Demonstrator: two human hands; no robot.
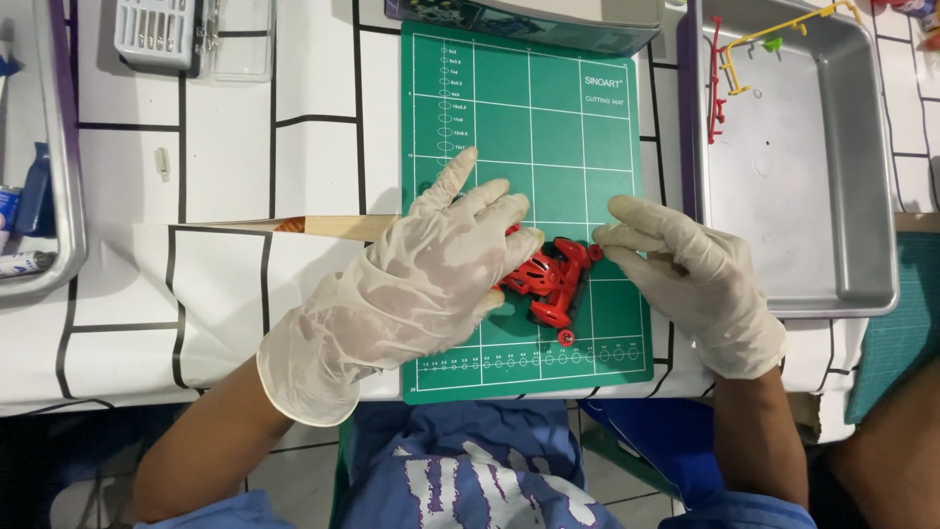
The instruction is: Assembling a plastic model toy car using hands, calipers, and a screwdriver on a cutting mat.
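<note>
A small red toy car model (550, 282) with black parts lies on a green cutting mat (548, 127). My left hand (421, 274), in a pale glove, rests flat over the model's left side and presses on it. My right hand (685, 274), also gloved, pinches a small red part at the model's upper right corner with its fingertips. The left half of the model is hidden under my left hand.
A metal tray (832, 196) at the right holds red and yellow plastic part frames (729, 59). A clear plastic tool case (186, 34) stands at the back left. Another tray (59, 196) sits at the far left. A dark box (529, 20) lies beyond the mat.
</note>
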